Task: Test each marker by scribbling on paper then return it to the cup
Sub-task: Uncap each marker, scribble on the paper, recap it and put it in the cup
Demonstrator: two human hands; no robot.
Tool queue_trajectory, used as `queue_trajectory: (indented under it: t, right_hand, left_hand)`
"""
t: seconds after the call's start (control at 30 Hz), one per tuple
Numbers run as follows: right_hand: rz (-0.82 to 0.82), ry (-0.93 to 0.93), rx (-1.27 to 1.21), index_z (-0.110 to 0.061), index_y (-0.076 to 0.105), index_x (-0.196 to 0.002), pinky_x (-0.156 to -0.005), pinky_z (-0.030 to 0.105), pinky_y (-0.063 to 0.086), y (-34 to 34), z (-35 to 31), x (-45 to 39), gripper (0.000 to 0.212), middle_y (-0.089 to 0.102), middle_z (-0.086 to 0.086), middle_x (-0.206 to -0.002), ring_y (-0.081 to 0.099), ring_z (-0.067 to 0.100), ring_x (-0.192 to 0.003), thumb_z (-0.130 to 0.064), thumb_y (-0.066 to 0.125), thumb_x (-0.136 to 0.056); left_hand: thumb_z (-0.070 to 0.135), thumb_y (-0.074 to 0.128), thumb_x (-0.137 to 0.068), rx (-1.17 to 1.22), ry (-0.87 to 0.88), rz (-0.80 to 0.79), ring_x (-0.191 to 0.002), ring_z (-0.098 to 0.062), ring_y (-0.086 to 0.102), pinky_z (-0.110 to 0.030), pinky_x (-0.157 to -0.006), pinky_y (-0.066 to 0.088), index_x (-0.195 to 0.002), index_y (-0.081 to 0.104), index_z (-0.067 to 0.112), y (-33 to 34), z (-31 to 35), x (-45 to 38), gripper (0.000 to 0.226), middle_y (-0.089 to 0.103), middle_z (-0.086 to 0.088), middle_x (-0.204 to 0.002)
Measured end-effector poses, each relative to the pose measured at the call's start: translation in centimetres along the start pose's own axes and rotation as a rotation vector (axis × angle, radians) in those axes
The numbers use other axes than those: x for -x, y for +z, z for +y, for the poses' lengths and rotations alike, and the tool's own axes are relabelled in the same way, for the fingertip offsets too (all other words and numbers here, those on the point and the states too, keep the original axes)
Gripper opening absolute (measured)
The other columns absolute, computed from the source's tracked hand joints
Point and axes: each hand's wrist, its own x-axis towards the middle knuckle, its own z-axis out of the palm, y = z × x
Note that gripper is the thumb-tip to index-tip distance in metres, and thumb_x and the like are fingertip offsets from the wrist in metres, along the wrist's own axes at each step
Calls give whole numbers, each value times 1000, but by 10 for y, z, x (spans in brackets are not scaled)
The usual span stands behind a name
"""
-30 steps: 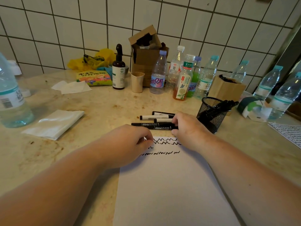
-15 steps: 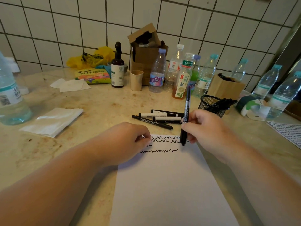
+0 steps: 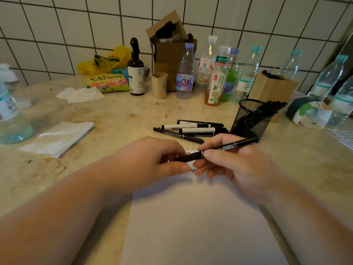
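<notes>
Head view: the marker [image 3: 215,150], upright a moment ago, now lies level over the paper [image 3: 200,222], right hand [image 3: 238,165] holding its barrel, left hand [image 3: 152,159] pinching what seems its cap, probably to uncap it.

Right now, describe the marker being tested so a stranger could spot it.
Start at the white paper on the counter. Above its far end, both hands hold one slim black marker. Unlike the markers lying loose beyond or those in the mesh cup, it is held off the counter.

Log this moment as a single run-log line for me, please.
phase: uncapping | marker: gripped by both hands over paper | left hand: cap end | right hand: barrel | mesh cup: holds markers
</notes>
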Motion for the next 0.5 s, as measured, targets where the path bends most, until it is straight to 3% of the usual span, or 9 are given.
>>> queue_trajectory:
  t: [0.1,0.17,0.27,0.37,0.5]
  right_hand:
    - [-42,-10,-34,-4,71,-92,-59,30,57,2,-4,2,23,76,23,-83,75,36,-75,-21,70,-77]
    - [-67,-37,-22,-9,73,-85,-57,29,55,2,-5,2,13,75,21,-79,74,33,-69,-21,73,-80]
    - [-106,-72,11,-15,73,-78,-54,31,53,1,-5,3,4,73,17,-71,71,30,-61,-15,75,-81]
    - [-166,-115,-45,-17,72,-70,-49,31,49,1,-8,3,5,70,16,-63,66,28,-51,-14,73,-74]
    - [-196,-166,-62,-17,69,-65,-46,31,45,3,-8,1,5,66,16,-58,60,27,-46,-16,69,-70]
  left_hand:
    - [62,51,-77,47,60,-1,-82,-3,59,-18,-70,45,-102,69,34,1,2,1,41,67,15,-84]
    - [49,60,-85,92,67,15,-79,-1,60,-16,-69,45,-99,71,34,0,2,1,23,66,20,-85]
    - [40,64,-87,213,39,-28,-65,-1,55,-14,-59,42,-88,72,37,-2,2,3,9,63,15,-70]
    - [47,66,-85,363,26,-160,-56,-1,46,-11,-55,37,-80,73,31,-9,4,5,18,55,14,-60]
    - [39,58,-84,437,58,-270,-56,-6,43,-13,-56,36,-77,71,23,-13,4,6,23,51,10,-58]
